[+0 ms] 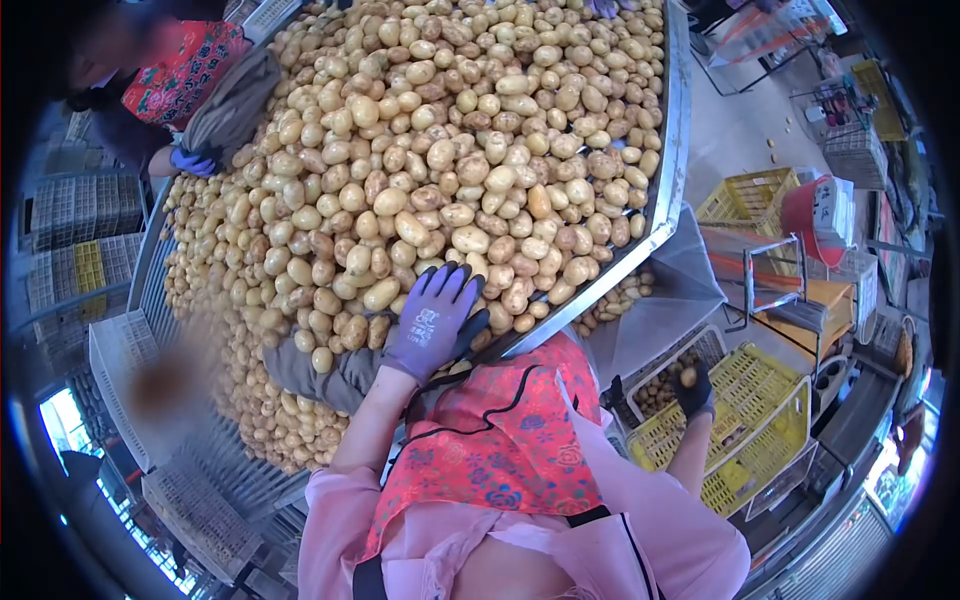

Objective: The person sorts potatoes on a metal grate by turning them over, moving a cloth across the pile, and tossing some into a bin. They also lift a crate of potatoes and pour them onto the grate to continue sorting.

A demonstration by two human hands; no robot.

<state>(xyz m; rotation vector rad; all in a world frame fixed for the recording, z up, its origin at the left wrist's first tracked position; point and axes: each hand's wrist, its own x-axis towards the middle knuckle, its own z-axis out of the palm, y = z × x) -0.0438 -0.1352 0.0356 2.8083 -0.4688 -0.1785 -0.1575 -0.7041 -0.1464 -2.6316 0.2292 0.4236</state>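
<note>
My left hand [432, 318], in a purple glove with dark fingertips, lies palm down at the near edge of a large heap of potatoes [440, 160]. Its fingers are stretched over the potatoes and grip nothing. Out to the right, my right hand [697, 396] wears a dark glove and holds a single potato [688, 377] at its fingers. That hand is above a pale crate [718, 340] with potatoes in it, beside a yellow crate [760, 385]. A rolled grey cloth [315, 372] lies left of my left hand, among the potatoes.
A metal rim [665, 200] borders the heap on the right. At the upper left, a co-worker's gloved hand [193, 162] rests by the potatoes. White crates [120, 370] stand on the left. Farther right are another yellow crate [745, 200] and a red basin [812, 222].
</note>
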